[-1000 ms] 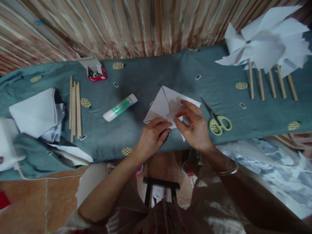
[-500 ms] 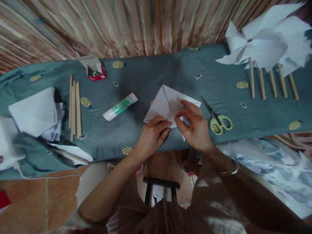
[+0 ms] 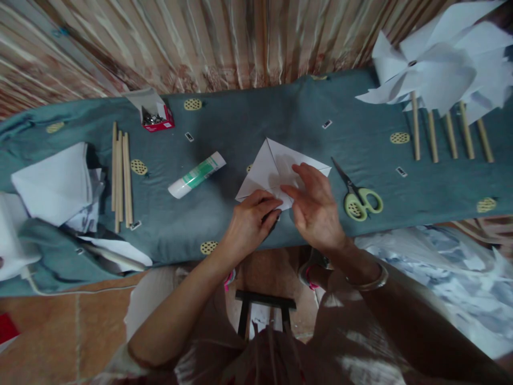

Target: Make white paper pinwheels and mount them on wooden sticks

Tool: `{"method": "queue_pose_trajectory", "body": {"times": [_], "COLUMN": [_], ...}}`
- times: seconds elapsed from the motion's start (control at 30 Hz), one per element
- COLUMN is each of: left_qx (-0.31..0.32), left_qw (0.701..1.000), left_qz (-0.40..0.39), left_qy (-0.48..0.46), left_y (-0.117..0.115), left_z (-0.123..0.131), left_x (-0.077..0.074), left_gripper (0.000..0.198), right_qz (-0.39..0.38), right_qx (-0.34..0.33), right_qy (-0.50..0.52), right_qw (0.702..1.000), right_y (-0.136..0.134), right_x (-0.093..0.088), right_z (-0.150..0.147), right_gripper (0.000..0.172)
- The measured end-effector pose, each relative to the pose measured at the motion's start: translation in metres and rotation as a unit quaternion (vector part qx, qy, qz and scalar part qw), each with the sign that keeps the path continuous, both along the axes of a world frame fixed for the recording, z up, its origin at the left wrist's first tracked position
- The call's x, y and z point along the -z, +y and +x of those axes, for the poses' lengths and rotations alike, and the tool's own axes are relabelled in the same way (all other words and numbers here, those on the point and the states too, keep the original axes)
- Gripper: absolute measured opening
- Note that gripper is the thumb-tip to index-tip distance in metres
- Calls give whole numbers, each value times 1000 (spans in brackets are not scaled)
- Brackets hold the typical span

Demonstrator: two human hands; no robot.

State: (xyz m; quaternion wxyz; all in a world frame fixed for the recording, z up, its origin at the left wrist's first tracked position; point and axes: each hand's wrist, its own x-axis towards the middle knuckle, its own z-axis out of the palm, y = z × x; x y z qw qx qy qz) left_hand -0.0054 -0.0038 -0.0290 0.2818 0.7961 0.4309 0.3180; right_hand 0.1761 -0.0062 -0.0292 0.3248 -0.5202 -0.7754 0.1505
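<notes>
A white sheet of paper (image 3: 262,168), creased and folded in toward its middle, lies on the cloth in front of me. My left hand (image 3: 249,218) pinches the paper's near edge between thumb and fingers. Over the paper's right half is my right hand (image 3: 316,211), its fingers extended and apart, the fingertips at the surface; it hides that near right corner. Scissors with pale green handles (image 3: 364,203) rest just right of this hand, blades pointing away. To the left lies a capped white and green glue stick (image 3: 197,175).
White paper pinwheels (image 3: 436,69) on wooden sticks lie at the far right. On the left are several wooden sticks (image 3: 121,182), a paper stack (image 3: 52,182) and an open red box (image 3: 158,126) of small metal pieces. A blue-green cloth (image 3: 240,117) covers the table.
My right hand has opened from a near pinch and its fingers have spread, shifting slightly left over the paper. The left hand keeps its grip in place.
</notes>
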Motion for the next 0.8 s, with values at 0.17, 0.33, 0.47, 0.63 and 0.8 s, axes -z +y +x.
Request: {"method": "queue_pose_trajectory", "body": {"times": [0.17, 0.33, 0.47, 0.63, 0.8], "left_qx": [-2, 1, 1, 3, 9], "left_qw": [1000, 1000, 1000, 1000, 999], "left_qz": [5, 10, 13, 18, 42], "left_qy": [1, 1, 6, 7, 20], "left_y": [0, 0, 1, -1, -1], "left_z": [1, 1, 0, 0, 2], "left_x": [0, -1, 0, 1, 3], "left_gripper": [17, 16, 15, 15, 15], "right_qz": [39, 10, 33, 53, 58], "right_qx": [-5, -1, 4, 1, -17], "right_qy": [-25, -29, -89, -127, -149], "right_qw": [999, 1000, 995, 990, 987], "right_y": [1, 0, -2, -6, -6], "right_x": [2, 4, 7, 12, 11], "right_z": [-1, -2, -4, -11, -14], "right_gripper": [32, 34, 33, 38, 42]}}
